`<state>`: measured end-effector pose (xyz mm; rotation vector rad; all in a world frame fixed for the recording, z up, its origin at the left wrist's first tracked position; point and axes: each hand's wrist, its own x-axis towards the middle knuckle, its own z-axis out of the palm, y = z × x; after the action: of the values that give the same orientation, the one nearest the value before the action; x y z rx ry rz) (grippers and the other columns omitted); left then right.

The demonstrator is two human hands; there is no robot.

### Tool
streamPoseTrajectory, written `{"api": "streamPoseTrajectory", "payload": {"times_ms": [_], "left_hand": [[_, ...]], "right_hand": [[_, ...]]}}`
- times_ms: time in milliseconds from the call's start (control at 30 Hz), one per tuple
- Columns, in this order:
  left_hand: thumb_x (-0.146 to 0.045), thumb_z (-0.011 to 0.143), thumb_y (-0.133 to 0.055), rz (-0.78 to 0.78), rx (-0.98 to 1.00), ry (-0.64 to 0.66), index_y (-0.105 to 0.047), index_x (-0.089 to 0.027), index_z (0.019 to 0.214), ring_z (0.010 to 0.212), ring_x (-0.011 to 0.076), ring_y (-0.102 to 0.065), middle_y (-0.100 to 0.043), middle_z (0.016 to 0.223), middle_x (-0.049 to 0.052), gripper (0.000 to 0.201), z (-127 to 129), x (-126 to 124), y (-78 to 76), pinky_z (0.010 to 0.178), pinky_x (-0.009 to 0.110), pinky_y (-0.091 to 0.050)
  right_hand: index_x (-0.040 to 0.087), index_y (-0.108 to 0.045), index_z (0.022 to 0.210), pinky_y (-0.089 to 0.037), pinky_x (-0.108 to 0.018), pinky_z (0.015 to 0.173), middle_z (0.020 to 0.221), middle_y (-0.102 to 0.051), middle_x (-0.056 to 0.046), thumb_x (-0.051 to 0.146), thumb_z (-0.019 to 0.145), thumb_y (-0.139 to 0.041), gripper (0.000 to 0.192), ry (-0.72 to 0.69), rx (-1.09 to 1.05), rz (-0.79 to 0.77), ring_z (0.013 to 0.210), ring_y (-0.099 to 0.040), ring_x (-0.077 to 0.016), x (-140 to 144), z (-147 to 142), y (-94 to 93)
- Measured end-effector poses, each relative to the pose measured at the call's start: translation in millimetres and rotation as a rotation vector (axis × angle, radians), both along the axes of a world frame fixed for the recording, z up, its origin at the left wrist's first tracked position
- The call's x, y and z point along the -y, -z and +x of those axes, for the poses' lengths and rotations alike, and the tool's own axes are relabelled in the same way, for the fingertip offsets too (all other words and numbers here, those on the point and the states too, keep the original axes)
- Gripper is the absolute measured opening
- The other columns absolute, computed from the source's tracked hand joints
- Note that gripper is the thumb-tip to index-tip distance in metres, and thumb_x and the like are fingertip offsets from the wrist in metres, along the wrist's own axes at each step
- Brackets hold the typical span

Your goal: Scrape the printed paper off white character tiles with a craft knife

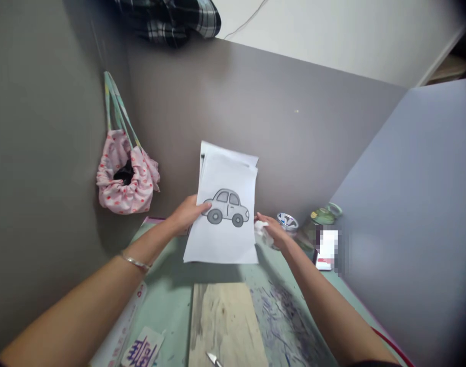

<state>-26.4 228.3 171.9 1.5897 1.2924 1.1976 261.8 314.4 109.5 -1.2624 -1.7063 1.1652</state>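
My left hand (187,214) holds up a few white sheets of paper (225,239) by their left edge; the front sheet shows a grey cartoon car (227,206). My right hand (273,232) sits at the sheets' right edge, fingers closed around a small crumpled white piece, apparently tissue (261,227). The sheets hang above the green desk mat (167,300), in front of the grey partition.
A wooden board (225,326) lies on the mat below the sheets, a small blade tip (213,359) at its near end. A pink drawstring bag (126,178) hangs on the left wall. A small bowl (288,221) and green pots (324,214) stand at right.
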Motion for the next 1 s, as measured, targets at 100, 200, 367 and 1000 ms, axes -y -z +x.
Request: {"api": "streamPoseTrajectory", "payload": {"times_ms": [100,200,367,1000], "left_hand": [[-0.025,0.09,-0.064,0.255,-0.102,-0.081,-0.068,-0.014,0.104,0.106,0.0268,-0.063,-0.07,0.099,0.001,0.018,4,16,-55.1,0.101,0.043,-0.045],[-0.021,0.09,-0.057,0.459,-0.175,-0.183,-0.066,-0.014,0.109,0.107,0.0243,-0.062,-0.068,0.097,-0.002,0.022,1,34,-96.0,0.103,0.039,-0.041],[-0.024,0.087,-0.054,0.718,-0.393,-0.513,-0.068,-0.01,0.099,0.09,0.0194,-0.066,-0.061,0.079,-0.005,0.023,-13,47,-116.6,0.091,0.038,-0.048],[-0.028,0.084,-0.057,0.645,-0.314,-0.501,-0.069,-0.022,0.096,0.087,0.0242,-0.067,-0.074,0.09,0.0,0.018,-29,51,-98.9,0.076,0.032,-0.052]], "right_hand": [[0.016,-0.06,0.122,-0.056,-0.042,0.087,0.121,-0.063,-0.009,0.036,0.097,-0.061,0.032,-0.101,0.11,0.17,0.102,-0.065,-0.0219,-4,-47,4.9],[0.017,-0.06,0.125,-0.054,-0.045,0.091,0.127,-0.061,-0.009,0.035,0.097,-0.061,0.033,-0.287,0.234,0.331,0.108,-0.063,-0.0232,4,-135,16.3],[0.016,-0.062,0.12,-0.053,-0.046,0.094,0.125,-0.062,-0.009,0.033,0.096,-0.063,0.029,-0.592,0.463,0.532,0.111,-0.062,-0.0239,16,-264,39.7],[0.016,-0.061,0.122,-0.057,-0.041,0.085,0.122,-0.063,-0.008,0.035,0.097,-0.062,0.032,-0.617,0.849,0.45,0.101,-0.065,-0.0218,-8,-96,42.1]]}}
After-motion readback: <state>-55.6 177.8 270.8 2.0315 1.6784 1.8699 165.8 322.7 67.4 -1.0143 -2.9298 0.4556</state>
